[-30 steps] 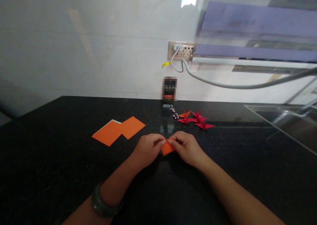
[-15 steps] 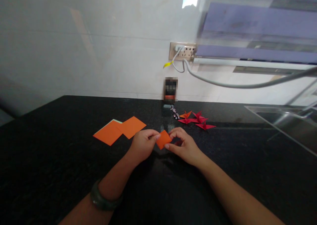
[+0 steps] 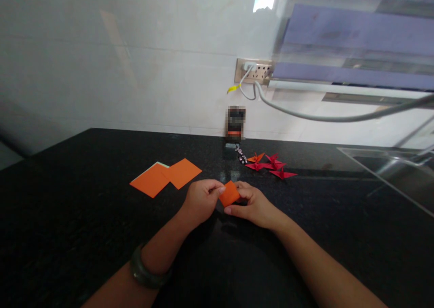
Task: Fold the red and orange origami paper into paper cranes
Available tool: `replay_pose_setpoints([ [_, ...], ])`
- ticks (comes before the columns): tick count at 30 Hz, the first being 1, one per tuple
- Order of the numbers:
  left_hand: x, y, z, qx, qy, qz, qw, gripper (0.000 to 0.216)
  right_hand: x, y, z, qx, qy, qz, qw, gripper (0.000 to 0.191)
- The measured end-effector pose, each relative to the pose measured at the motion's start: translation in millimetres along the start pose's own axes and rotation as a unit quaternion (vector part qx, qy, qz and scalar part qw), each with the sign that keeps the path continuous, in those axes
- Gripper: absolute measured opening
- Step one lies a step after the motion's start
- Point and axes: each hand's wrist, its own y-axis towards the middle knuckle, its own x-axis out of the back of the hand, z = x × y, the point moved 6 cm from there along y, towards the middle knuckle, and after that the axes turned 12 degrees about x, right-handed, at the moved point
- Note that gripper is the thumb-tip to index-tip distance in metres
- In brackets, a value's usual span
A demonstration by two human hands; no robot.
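- Landmark: the red paper cranes [image 3: 274, 165] on the dark worktop [image 3: 84, 217]. All positions below refer to them.
- Workpiece: the folded orange paper square [image 3: 229, 193], held corner-up as a diamond, left of the cranes and nearer the person.
- Left hand [image 3: 201, 202]: thumb and fingers pinched on the left corner of the square. It is farther left of the cranes than the workpiece.
- Right hand [image 3: 259, 206]: thumb and fingers parted, on the person's side of the cranes. The fingers are at the right edge, partly behind the paper; the thumb is just beside the lower corner. Whether the thumb touches the paper cannot be told.
- Change: one second ago both hands pinched the upper edge and covered much of the paper. The right thumb has since dropped to the lower corner, exposing the front face.
- Meaning (judgement): the left hand is the main support; the right hand appears to be changing its hold, with no crease under pressure.
- Surroundings: an orange paper crane [image 3: 256, 158] just left of the cranes; two flat orange sheets [image 3: 185, 173] well left of them.
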Motion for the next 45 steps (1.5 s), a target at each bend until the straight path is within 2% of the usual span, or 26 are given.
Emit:
replay_pose_setpoints([
  [3,3.8,1.4,1.2,0.003,0.0,-0.017,1.0,0.018,-5.3,-0.8,-3.1,-0.035,0.049,-0.016,0.998,0.015],
  [5,7.0,3.3,3.3,0.015,0.0,-0.033,0.999,0.019,-9.1,-2.1,-7.8,-0.077,0.114,-0.058,0.989,0.02],
  [7,9.2,4.9,5.5,0.031,-0.008,-0.045,0.998,0.019,-8.3,-5.0,-14.6,-0.123,0.197,-0.15,0.961,0.035],
  [9,9.0,5.0,6.4,0.046,-0.026,-0.048,0.997,0.018,-11.3,-8.8,-22.0,-0.181,0.256,-0.195,0.929,0.044],
  [12,2.6,2.6,5.6,0.051,-0.058,-0.024,0.997,0.017,-20.6,-11.8,-27.7,-0.243,0.287,-0.166,0.912,0.034],
  [14,-4.0,0.3,5.1,0.047,-0.073,0.006,0.996,0.018,-24.9,-12.6,-28.6,-0.258,0.294,-0.148,0.908,0.026],
  [17,-10.1,-1.9,6.3,0.043,-0.088,0.029,0.995,0.019,-28.0,-14.1,-30.0,-0.276,0.309,-0.158,0.896,0.019],
  [22,-6.8,-2.0,6.6,0.037,-0.063,-0.01,0.997,0.019,-28.7,-14.8,-30.5,-0.3,0.321,-0.168,0.883,0.013],
  [32,0.0,-2.1,4.5,0.035,-0.032,-0.061,0.997,0.02,-23.2,-14.4,-25.5,-0.315,0.28,-0.185,0.888,0.005],
  [37,-4.5,2.0,12.8,0.087,-0.104,-0.034,0.99,0.019,-22.4,-14.6,-27.8,-0.308,0.292,-0.198,0.883,0.009],
  [41,-13.1,0.9,15.6,0.151,-0.204,0.015,0.967,0.015,-10.5,-15.4,-32.7,-0.276,0.273,-0.269,0.881,0.013],
  [45,-24.9,-4.3,15.6,0.201,-0.259,0.093,0.94,0.015,0.4,-16.0,-34.9,-0.242,0.256,-0.316,0.881,0.017],
])
